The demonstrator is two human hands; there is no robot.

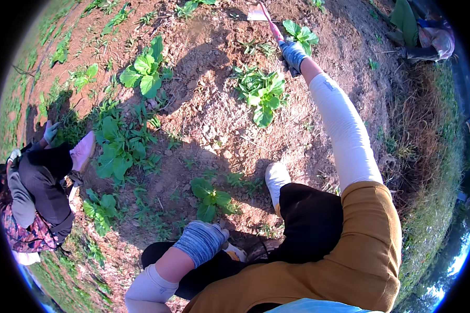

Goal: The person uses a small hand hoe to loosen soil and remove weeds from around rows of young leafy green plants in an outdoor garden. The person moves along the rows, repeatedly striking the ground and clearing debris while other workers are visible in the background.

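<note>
One wide stretch of brown soil (344, 47), part sunlit and part shaded, lies below the fingers of the right hand (293, 56) and of the left hand (201, 242), both gloved; a co-worker (44, 172) in dark trousers, knees bent, is well to the left of the left fingers; a big dark-green plant (111, 164) grows ahead of the left fingers and to their left; a brighter leafy plant (144, 65) stands well left of the right fingers; a plant cluster (266, 99) sits nearer the body than the right fingers, slightly left; a low plant (210, 199) is just ahead of the left fingers; a smaller plant (303, 36) is right beside the right fingers; the left fingers are curled by the bent knee, and I cannot tell whether they grasp anything; the right fingers are wrapped round the pink handle of a hand tool (271, 23); its pale flat blade (256, 12) is beyond them, to their left.
</note>
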